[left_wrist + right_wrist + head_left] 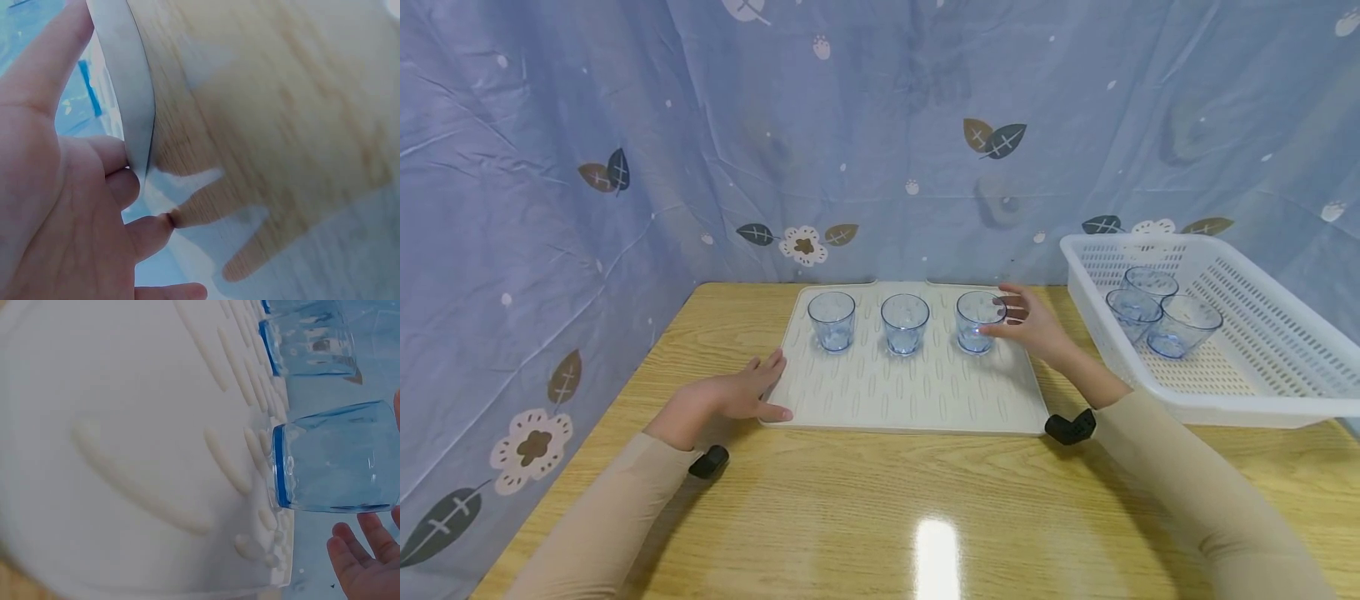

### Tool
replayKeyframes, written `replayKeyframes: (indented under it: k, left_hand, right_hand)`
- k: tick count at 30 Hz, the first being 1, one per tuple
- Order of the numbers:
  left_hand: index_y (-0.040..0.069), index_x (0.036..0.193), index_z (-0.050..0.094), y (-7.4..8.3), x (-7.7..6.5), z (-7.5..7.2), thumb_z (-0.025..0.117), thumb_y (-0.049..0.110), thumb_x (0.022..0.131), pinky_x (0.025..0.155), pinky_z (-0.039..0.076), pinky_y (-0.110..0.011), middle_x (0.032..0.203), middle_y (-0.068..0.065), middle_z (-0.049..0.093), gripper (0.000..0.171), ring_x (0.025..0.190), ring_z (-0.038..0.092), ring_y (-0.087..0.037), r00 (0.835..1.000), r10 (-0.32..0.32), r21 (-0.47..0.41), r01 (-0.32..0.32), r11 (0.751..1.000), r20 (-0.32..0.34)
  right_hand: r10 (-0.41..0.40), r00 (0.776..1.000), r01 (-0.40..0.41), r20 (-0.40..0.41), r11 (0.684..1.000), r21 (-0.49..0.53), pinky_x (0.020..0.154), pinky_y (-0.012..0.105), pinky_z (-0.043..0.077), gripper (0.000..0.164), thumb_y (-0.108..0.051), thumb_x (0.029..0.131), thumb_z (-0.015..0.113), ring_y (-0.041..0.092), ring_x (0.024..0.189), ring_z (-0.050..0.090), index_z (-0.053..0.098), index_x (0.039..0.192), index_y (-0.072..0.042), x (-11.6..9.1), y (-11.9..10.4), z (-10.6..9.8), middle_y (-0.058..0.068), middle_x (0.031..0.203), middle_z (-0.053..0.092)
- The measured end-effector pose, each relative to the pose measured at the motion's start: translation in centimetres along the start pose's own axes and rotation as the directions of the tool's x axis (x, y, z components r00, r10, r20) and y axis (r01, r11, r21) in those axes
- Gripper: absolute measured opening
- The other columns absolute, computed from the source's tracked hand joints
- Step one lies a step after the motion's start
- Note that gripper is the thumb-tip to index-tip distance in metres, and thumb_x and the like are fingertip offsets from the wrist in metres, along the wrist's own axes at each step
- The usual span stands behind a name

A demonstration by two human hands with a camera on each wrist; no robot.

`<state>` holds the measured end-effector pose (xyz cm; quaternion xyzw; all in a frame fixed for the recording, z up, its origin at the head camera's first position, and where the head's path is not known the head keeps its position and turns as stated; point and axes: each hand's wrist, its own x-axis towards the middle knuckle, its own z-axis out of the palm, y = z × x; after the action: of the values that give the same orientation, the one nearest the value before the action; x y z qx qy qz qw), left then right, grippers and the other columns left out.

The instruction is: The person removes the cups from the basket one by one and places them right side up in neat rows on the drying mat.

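Observation:
Three clear bluish glasses stand upright in a row on a cream ribbed mat (895, 400): a left glass (832, 323), a middle glass (904, 326) and a right glass (973, 333). My right hand (1037, 332) is around the right side of the right glass, thumb in front and spread fingers beside it. In the right wrist view this glass (337, 462) has its base on the mat, with loosely extended fingers (369, 550) close by its wall. My left hand (747, 393) lies with fingers extended at the mat's left edge, thumb over its front corner.
On the right stands a white slotted plastic basket (1285, 333) with three similar glasses (1183, 327) grouped at its left side. A wooden table (850, 508) carries everything, and a blue patterned cloth (880, 150) hangs behind and at the left.

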<state>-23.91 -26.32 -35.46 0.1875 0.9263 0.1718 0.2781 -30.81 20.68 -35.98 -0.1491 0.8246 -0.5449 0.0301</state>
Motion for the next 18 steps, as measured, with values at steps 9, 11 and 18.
replayKeyframes:
  k: [9,11,18]
  left_hand:
    - [-0.006,0.161,-0.003,-1.7,1.0,0.5,0.064,0.066,0.092,0.116,0.005,-0.069,0.167,-0.025,-0.016,0.121,0.149,-0.015,-0.053,1.000,-0.004,0.024,0.004,1.000,-0.013]
    - [-0.007,0.161,-0.004,-1.8,1.0,0.5,0.064,0.067,0.091,0.116,0.005,-0.070,0.167,-0.025,-0.016,0.121,0.149,-0.015,-0.053,1.000,-0.001,0.019,0.001,1.000,-0.010]
    - [-0.005,0.161,-0.005,-0.7,0.3,0.2,0.062,0.061,0.096,0.117,0.004,-0.068,0.167,-0.024,-0.017,0.115,0.149,-0.016,-0.052,1.000,0.000,0.005,0.000,1.000,0.005]
  right_hand:
    - [-0.075,0.994,0.069,-0.085,0.995,-0.067,0.115,0.059,0.030,0.081,-0.007,0.093,0.076,0.050,0.138,0.039,0.027,0.155,0.008,-1.4,-0.3,-0.2,0.035,0.148,0.040]
    - [-0.108,0.988,0.099,-0.111,0.992,-0.081,0.115,0.060,0.029,0.077,-0.006,0.095,0.074,0.051,0.138,0.038,0.028,0.154,0.009,-1.7,-0.4,-0.3,0.035,0.147,0.041]
    - [-0.204,0.965,0.184,-0.166,0.974,-0.131,0.114,0.059,0.031,0.065,-0.008,0.099,0.069,0.047,0.135,0.042,0.034,0.151,0.009,-3.1,-1.1,-0.8,0.031,0.143,0.046]
